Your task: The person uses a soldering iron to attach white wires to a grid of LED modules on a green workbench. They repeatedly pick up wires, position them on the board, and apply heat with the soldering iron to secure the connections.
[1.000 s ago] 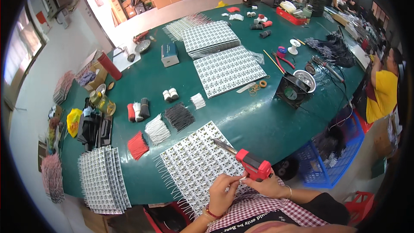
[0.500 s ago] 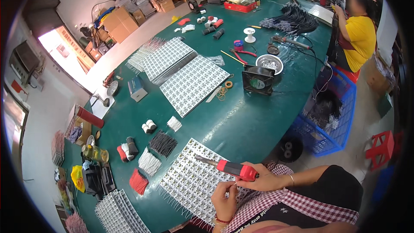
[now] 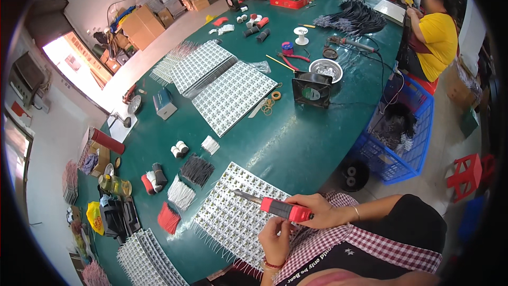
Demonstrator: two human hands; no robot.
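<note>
My right hand (image 3: 321,212) is wrapped round a red-and-black gun-shaped hand tool (image 3: 286,209), which looks like a soldering gun. Its metal tip points left, over a white panel (image 3: 231,196) covered with rows of small circuit boards. Thin wires stick out along that panel's lower left edge. Just under the tool's rear end, my left hand (image 3: 276,239) is closed in a pinch; whatever is between the fingertips is too small to make out. Left of the panel lie cut wires in separate piles: black (image 3: 197,169), white (image 3: 181,195) and red (image 3: 169,218).
Stacked panels (image 3: 145,259) sit at the near left, others (image 3: 233,98) farther up the green table (image 3: 259,148). A small black fan (image 3: 311,89) stands beside a metal bowl (image 3: 326,69). A blue crate (image 3: 397,153) is right of the table, near a seated person in yellow (image 3: 439,42).
The whole view has shifted slightly. Both hands stay close together at the tool, still over the panel's right side. A pale bit seen at my left fingertips no longer shows.
</note>
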